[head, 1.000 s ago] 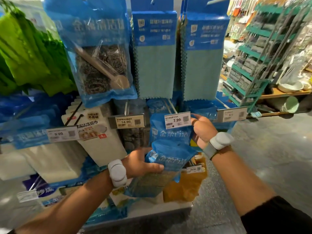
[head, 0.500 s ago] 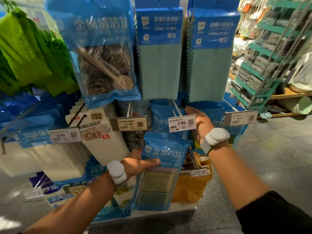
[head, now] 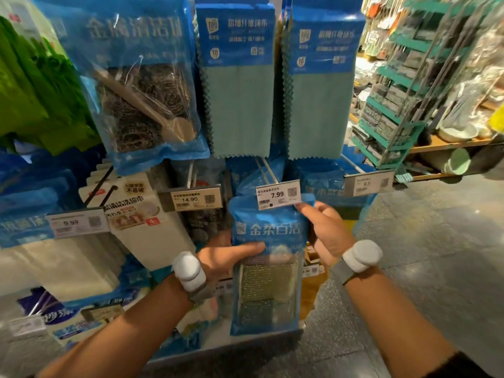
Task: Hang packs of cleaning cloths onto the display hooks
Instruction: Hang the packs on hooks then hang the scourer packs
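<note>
A blue pack of cleaning cloths (head: 268,268) with a clear window showing gold and green cloths is upright in front of the display. My left hand (head: 226,257) grips its left edge at mid-height. My right hand (head: 323,230) pinches its top right corner just under the 7.99 price tag (head: 278,194). That tag sits on the end of a metal display hook (head: 266,170), and the pack's top edge is right behind the tag. Whether the pack is threaded on the hook is hidden. More blue packs (head: 253,173) hang behind on the same hook.
Teal cloth packs (head: 237,85) and a steel scourer bag (head: 144,85) hang above. White sponge packs (head: 144,219) and a 14.90 tag (head: 191,199) are left; a 9.5 tag (head: 368,182) is right. A green wire rack (head: 395,110) stands beyond; tiled floor lies right.
The pack has risen from a crumpled, low position to upright at the 7.99 hook. My right hand moved from the hook area to the pack's top right corner.
</note>
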`<state>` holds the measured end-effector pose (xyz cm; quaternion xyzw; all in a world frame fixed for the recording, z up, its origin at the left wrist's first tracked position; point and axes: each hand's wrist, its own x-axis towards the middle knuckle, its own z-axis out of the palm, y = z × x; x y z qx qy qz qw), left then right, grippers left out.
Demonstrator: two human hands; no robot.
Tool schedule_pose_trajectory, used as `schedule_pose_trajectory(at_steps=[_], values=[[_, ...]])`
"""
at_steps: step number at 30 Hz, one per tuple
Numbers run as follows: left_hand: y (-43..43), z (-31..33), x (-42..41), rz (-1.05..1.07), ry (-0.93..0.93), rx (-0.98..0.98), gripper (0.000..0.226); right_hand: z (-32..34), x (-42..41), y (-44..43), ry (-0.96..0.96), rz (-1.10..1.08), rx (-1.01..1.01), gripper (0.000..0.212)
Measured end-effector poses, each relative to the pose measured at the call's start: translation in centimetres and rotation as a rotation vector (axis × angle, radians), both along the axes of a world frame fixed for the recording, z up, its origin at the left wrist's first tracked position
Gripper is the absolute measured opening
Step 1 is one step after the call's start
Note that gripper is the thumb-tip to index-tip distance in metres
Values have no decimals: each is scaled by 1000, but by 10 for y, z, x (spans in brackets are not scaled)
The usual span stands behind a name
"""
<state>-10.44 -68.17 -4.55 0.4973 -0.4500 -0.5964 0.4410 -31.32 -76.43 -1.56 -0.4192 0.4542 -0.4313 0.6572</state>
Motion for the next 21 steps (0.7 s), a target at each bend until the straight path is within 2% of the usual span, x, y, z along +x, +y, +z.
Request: schedule_pose_trajectory(at_steps=[4,9,13,16,18,21], values=[[-11,6,-6,54,17,-54,44,17,6,-11,17,-17,-34,20],[-12,-2,-4,82,52,21,53,13,19,-19,108,-75,-13,19],[-11,-8,-3,154,-42,-5,52,5,24,-21,84,-143,7,14],[-16,-12,-1,212,-189,-49,43,9,32,-29,102,-158,-23,19],[-24,-18,-2,293,-250,-53,46,11,36,-37,77,-144,-22,14],[-42,-18,-1,383,-275,-52,41,10,40,-42,213,-81,-22,7]])
